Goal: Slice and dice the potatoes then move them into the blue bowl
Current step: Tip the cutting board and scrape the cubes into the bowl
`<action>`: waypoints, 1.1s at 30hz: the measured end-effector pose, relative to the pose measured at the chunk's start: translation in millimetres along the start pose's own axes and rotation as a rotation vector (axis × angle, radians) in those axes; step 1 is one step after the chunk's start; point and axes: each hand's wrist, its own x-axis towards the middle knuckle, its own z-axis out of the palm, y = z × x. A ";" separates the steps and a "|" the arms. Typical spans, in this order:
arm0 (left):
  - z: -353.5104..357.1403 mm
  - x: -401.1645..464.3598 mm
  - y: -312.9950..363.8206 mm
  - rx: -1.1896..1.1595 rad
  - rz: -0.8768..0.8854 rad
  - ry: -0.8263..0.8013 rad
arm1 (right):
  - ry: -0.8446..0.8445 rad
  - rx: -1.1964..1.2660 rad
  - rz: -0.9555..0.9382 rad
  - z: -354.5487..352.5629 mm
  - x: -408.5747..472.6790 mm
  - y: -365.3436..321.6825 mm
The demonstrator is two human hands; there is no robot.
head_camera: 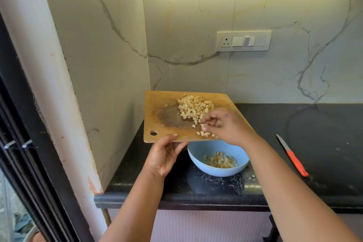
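Nearest me, my left hand [164, 156] grips the near edge of the worn rectangular wooden cutting board [157, 116], holding it raised above the light blue round bowl [198, 165] so pieces drop in. Beyond it, my right hand [224, 125], fingers loosely curled, rakes the pale diced potato cubes [193, 108] toward that edge. Right of it, an orange-handled knife [292, 156] lies idle on the black surface [324, 124].

Diced potatoes [193, 108] above blue bowl [198, 160]
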 end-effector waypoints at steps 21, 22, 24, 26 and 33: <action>-6.2 1.4 0.1 -0.018 -0.055 0.072 | 0.134 -0.087 0.205 -13.8 12.5 31.0; -6.8 0.5 0.6 -0.022 -0.053 0.073 | 0.102 -0.127 0.225 -6.5 16.9 35.4; -8.5 -0.7 1.0 -0.025 -0.051 0.072 | 0.052 -0.200 0.235 5.1 19.8 43.9; -9.7 -1.8 1.4 -0.026 -0.051 0.066 | 0.062 -0.207 0.215 11.5 14.1 45.3; -8.9 -3.1 1.3 -0.012 -0.069 0.076 | 0.015 -0.134 0.118 14.9 -37.7 22.4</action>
